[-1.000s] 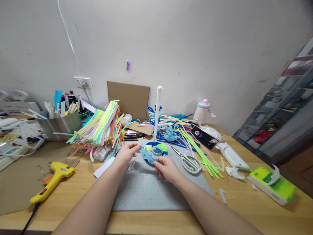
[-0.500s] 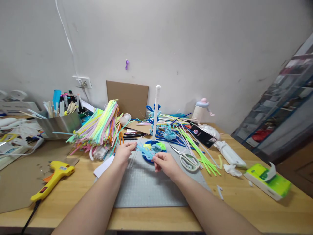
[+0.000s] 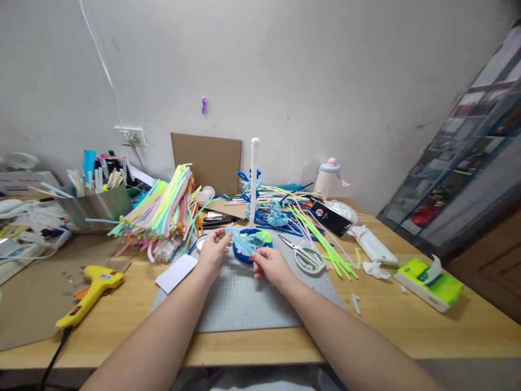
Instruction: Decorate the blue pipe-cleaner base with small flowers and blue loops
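Observation:
My left hand [image 3: 213,250] and my right hand [image 3: 268,266] both pinch a small bundle of light blue pipe cleaners [image 3: 242,243], held just above the grey cutting mat [image 3: 240,304]. Right behind the bundle sits a round dark blue base [image 3: 252,247] with yellow-green fuzz on it. A tall white pipe-cleaner post [image 3: 253,182] rises from that base. Each hand's fingers are closed on an end of the bundle.
A big stack of coloured pipe cleaners [image 3: 163,209] lies at left. White-handled scissors [image 3: 306,256], a phone [image 3: 329,217], loose green and blue stems [image 3: 321,233], a yellow glue gun [image 3: 87,290], a metal tool tub [image 3: 95,201], a green tissue pack [image 3: 429,279] and a white card [image 3: 176,273] lie around.
My head has shifted, so the whole scene slid left and slightly up. Both hands lifted the blue bundle a little and brought it closer to the blue base.

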The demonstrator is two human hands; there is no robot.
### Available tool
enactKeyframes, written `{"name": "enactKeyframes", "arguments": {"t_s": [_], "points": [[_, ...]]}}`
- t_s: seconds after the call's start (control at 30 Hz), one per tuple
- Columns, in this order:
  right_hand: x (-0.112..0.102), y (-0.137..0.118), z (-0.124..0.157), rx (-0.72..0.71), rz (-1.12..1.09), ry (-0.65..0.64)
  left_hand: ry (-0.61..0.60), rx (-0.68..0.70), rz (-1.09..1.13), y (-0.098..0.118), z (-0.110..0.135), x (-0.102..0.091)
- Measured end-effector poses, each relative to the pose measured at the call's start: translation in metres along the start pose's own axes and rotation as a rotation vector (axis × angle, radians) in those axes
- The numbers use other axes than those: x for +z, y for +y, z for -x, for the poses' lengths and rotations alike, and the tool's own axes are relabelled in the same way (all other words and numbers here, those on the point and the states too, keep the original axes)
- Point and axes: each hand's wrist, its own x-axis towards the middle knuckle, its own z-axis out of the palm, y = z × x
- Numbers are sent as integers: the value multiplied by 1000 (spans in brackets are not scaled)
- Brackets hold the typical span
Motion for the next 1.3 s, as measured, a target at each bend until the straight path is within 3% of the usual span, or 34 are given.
{"name": "enactKeyframes", "arguments": {"t_s": [0.13, 0.2, 0.57, 0.63, 0.73, 0.83, 1.1, 1.3], "points": [[-1, -2, 1, -23, -53, 17, -353, -156, 44, -8, 17, 13], [0, -2, 2, -16, -79, -6, -426, -172, 36, -13, 22, 17], [1, -4, 4, 20, -146, -152, -437, -206, 54, -13, 21, 16], [-1, -5, 3, 20, -89, -107, -448, -244, 79, -13, 21, 15], [-4, -4, 0, -136, 65, 48, -398, -315, 72, -12, 21, 15], [-7, -3, -1, -245, 156, 79, -362, -379, 51, -9, 23, 15], [-10, -12, 0, -134, 105, 118, -371, -400, 70, -5, 26, 16], [-7, -18, 5, -19, -9, -22, -376, -409, 76, -7, 26, 17]]}}
